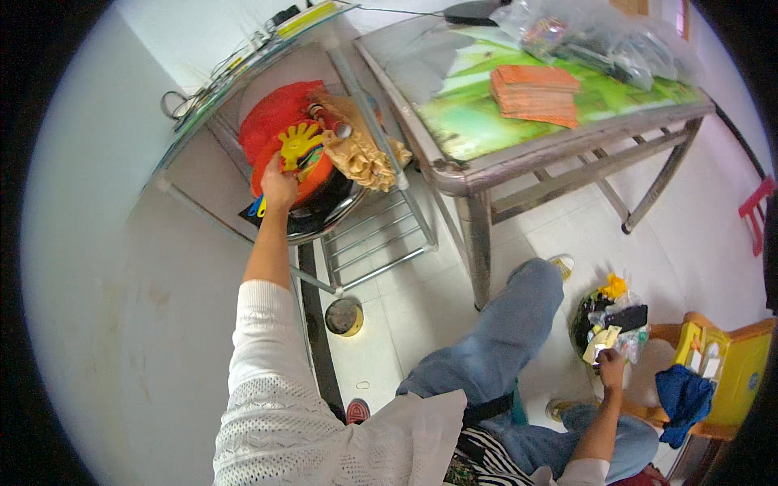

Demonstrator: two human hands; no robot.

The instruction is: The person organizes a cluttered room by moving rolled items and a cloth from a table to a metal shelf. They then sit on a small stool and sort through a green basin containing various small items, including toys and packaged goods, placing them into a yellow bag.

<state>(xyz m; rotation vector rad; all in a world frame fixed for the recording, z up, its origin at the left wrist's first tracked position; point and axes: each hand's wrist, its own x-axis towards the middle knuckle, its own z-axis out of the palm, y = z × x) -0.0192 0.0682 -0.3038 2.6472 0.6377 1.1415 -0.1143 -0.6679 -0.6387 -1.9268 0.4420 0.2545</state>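
My left hand (280,182) reaches into the glass-topped metal rack and touches a yellow plastic hand clapper (298,143) at an orange container (315,177). Whether the fingers grip the clapper cannot be told. Red mesh (262,115) lies behind it, and crumpled brown paper (363,159) is at its right. At the lower right, my right hand (609,366) has its fingers closed on a small pale item, too small to name, beside a cream-coloured card (600,344). Below that hand's reach is a bin (581,322) heaped with plastic wrappers and a black flat item (627,317).
A metal-framed table (450,177) bears a stack of orange cloths or papers (535,94) and clear plastic bags (589,48). A round tin (344,317) stands on the floor by the rack. A yellow chair (738,370) with blue cloth (684,398) is at the right.
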